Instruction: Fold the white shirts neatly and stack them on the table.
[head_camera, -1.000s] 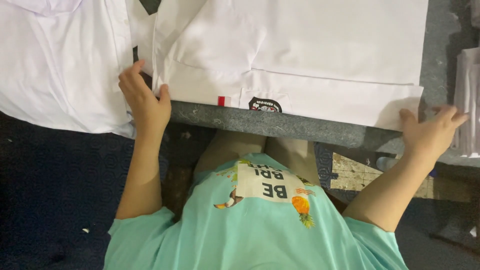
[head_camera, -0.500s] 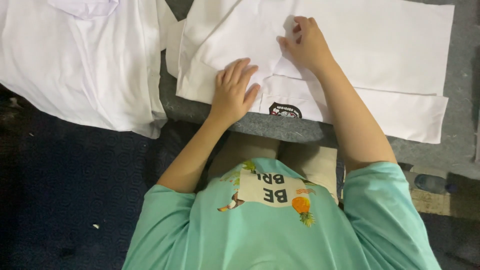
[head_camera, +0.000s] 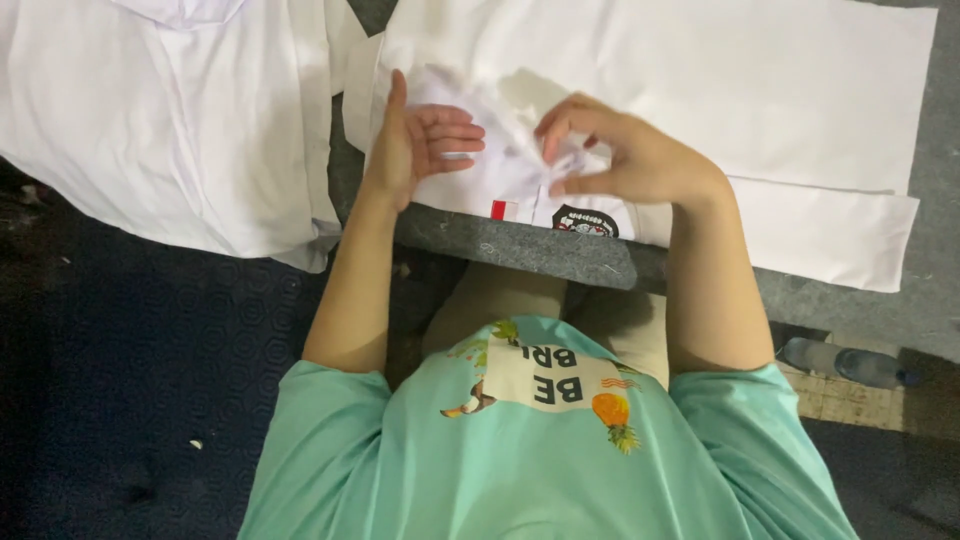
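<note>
A white shirt (head_camera: 720, 90) lies flat on a grey padded table (head_camera: 530, 250), with a small red tag and a dark round badge at its near edge. My left hand (head_camera: 425, 145) curls its fingers around a raised fold of this shirt, thumb pointing up. Just to its right, my right hand (head_camera: 625, 155) pinches the bunched cloth above the badge (head_camera: 585, 220). The two hands are close together, with crumpled fabric between them.
A second white garment (head_camera: 150, 120) is spread at the left and hangs over the table's edge. A plastic bottle (head_camera: 840, 362) lies on the floor at the lower right. Dark blue patterned flooring (head_camera: 130, 380) lies below the table at the left.
Both hands moved in from the table's edges onto the shirt. Half a second ago they lay flat on it; now they have drawn together and gathered the cloth up near the badge.
</note>
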